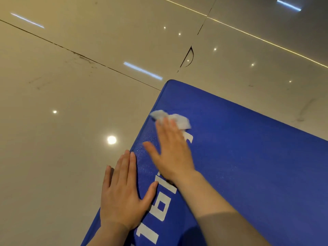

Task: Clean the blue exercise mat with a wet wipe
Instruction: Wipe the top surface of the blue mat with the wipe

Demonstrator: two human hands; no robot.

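Observation:
The blue exercise mat with white printed characters lies on the floor, its rounded far corner near the frame's middle. A crumpled white wet wipe sits on the mat near that corner. My right hand presses flat on the wipe with straight fingers, blurred by motion, and only the wipe's far edges show past the fingertips. My left hand rests flat, fingers straight, over the mat's left edge, half on the mat and half on the floor.
Glossy beige floor tiles surround the mat on the left and beyond it, with dark grout lines and bright light reflections. One tile beyond the corner has a cracked, chipped edge.

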